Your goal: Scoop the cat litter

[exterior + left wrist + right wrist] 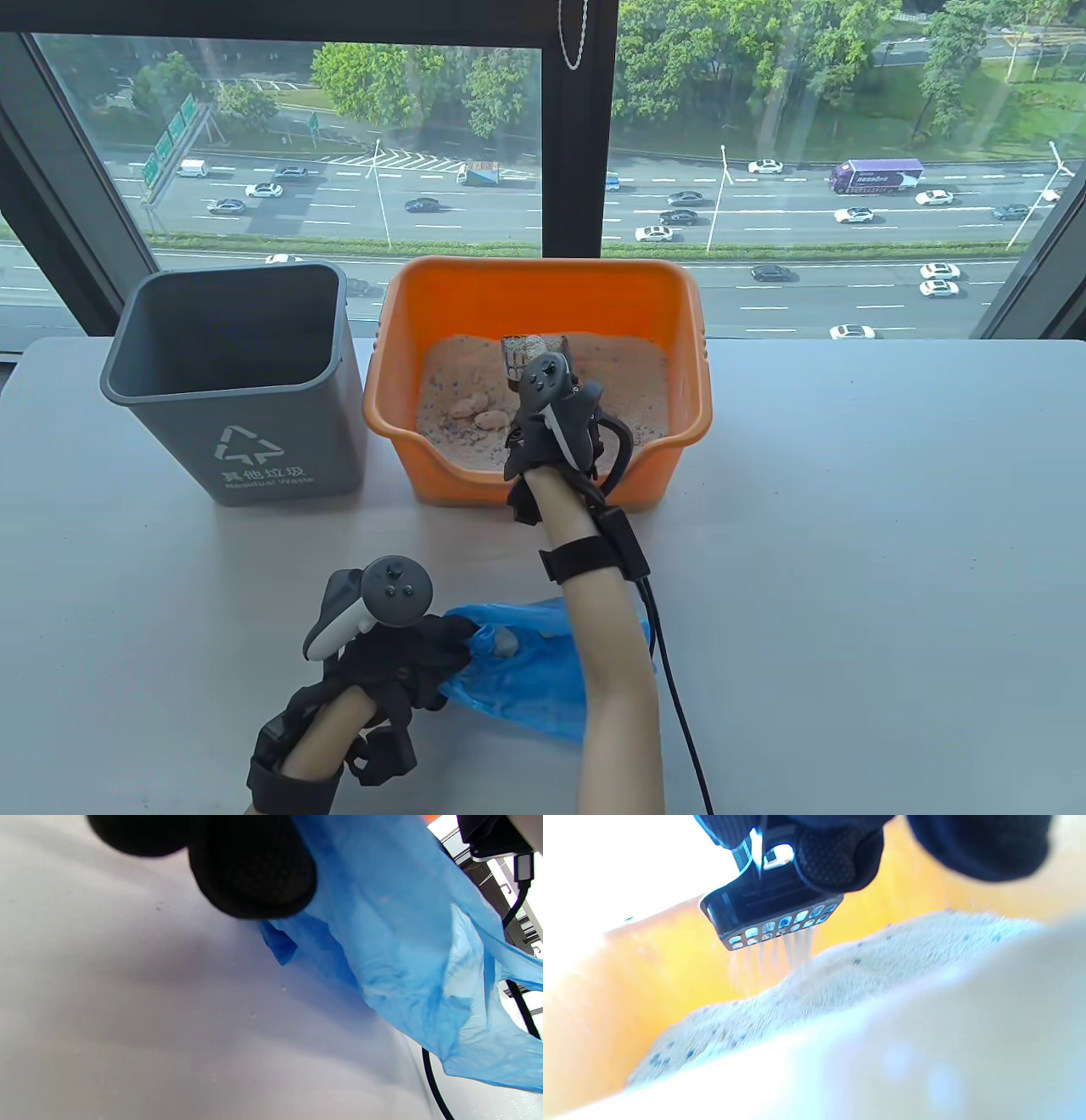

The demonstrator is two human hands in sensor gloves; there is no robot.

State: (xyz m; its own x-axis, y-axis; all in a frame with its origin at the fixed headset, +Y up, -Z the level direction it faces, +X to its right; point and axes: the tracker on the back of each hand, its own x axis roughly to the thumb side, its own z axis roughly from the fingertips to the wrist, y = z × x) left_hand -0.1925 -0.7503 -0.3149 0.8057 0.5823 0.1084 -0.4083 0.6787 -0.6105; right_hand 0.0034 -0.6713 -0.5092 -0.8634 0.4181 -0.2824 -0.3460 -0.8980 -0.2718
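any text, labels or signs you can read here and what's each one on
"其他垃圾": front of the grey bin, under its white recycling triangle.
"Residual Waste": same bin front, line below.
Green road signs outside the window: too small to read.
Purple truck on the highway: lettering too small to read.
Wrist views: no text.

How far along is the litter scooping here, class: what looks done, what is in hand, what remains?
Done: the blue bag, gripped by the left hand, already holds a greyish lump. In hand: the right hand holds the slotted scoop above the litter in the orange box, loose grains sifting through. Left: pale clumps remain in the litter.
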